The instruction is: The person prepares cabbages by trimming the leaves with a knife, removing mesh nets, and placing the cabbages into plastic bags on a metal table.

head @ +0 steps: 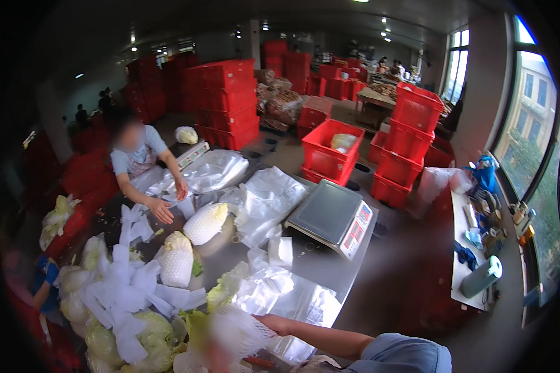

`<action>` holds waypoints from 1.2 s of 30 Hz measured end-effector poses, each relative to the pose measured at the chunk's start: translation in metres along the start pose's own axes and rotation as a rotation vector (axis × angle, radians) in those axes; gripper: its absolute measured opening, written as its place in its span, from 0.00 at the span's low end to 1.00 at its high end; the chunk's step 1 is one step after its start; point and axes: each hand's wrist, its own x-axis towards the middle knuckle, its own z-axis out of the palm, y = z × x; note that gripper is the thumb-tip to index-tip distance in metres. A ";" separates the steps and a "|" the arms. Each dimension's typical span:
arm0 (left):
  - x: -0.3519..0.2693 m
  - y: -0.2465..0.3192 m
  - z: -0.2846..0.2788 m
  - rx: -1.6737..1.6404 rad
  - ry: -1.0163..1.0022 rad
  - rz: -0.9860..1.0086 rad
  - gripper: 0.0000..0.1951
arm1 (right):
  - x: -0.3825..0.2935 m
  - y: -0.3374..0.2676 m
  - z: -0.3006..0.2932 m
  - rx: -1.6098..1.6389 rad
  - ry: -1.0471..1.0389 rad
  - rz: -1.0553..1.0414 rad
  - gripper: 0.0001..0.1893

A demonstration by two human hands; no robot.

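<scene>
At the table's near edge my right hand [273, 324] grips the edge of a white foam net sleeve [249, 328] that is stretched around a leafy napa cabbage [193, 326]. A blurred, skin-toned patch that seems to be my left hand [218, 356] lies against the same bundle; its fingers cannot be made out. Beside my right hand are clear plastic bags [280, 291], spread flat. Further in, two netted cabbages, one [176, 261] nearer and another [207, 224] behind it, rest on the metal table [312, 254]. White sleeves [126, 284] are heaped over bare cabbages [151, 333] on the left.
Across the table a co-worker's hands [168, 205] hover near the netted cabbages. A digital scale [329, 212] stands at the table's right side, beside more plastic bags [268, 200]. Red crates [331, 149] are stacked beyond. A side counter [462, 279] holds a thermos [481, 277].
</scene>
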 end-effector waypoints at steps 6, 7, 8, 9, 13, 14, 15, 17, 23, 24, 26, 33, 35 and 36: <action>0.040 0.005 0.002 0.078 0.070 0.121 0.20 | 0.016 -0.038 0.019 0.528 0.017 0.132 0.27; 0.043 0.002 0.000 0.070 0.099 0.146 0.20 | 0.020 -0.040 0.021 0.629 0.012 0.118 0.26; 0.048 0.002 -0.001 0.064 0.129 0.172 0.19 | 0.023 -0.041 0.025 0.655 0.060 0.092 0.26; 0.050 -0.002 0.001 0.051 0.154 0.190 0.19 | 0.031 -0.033 0.021 0.658 0.069 0.098 0.26; 0.054 -0.019 0.012 0.043 0.265 0.285 0.19 | 0.058 0.000 0.007 0.286 0.355 0.158 0.28; 0.052 -0.022 0.015 0.089 0.285 0.304 0.19 | 0.062 0.010 0.004 0.221 0.383 0.189 0.28; 0.052 -0.024 0.017 0.135 0.309 0.328 0.20 | 0.065 0.016 0.002 0.151 0.407 0.212 0.27; 0.034 0.000 0.040 -0.024 0.315 0.160 0.20 | 0.069 0.045 -0.009 0.080 0.446 0.206 0.25; 0.003 -0.010 0.047 -0.094 0.420 0.159 0.14 | 0.040 0.089 0.009 0.635 0.050 0.127 0.37; -0.001 0.003 0.052 0.101 0.467 0.141 0.15 | 0.013 0.043 0.010 0.898 -0.113 0.235 0.37; -0.014 0.024 0.069 0.263 0.423 0.260 0.13 | -0.015 0.024 0.004 1.181 -0.274 0.284 0.37; 0.008 0.120 0.045 0.278 0.538 0.514 0.09 | 0.038 -0.040 0.005 1.205 -0.551 0.004 0.32; 0.017 0.126 0.031 0.188 0.610 0.519 0.11 | 0.067 -0.061 -0.017 1.232 -0.658 -0.187 0.31; 0.013 0.130 0.019 0.220 0.601 0.562 0.11 | 0.084 -0.073 -0.026 1.250 -0.731 -0.271 0.30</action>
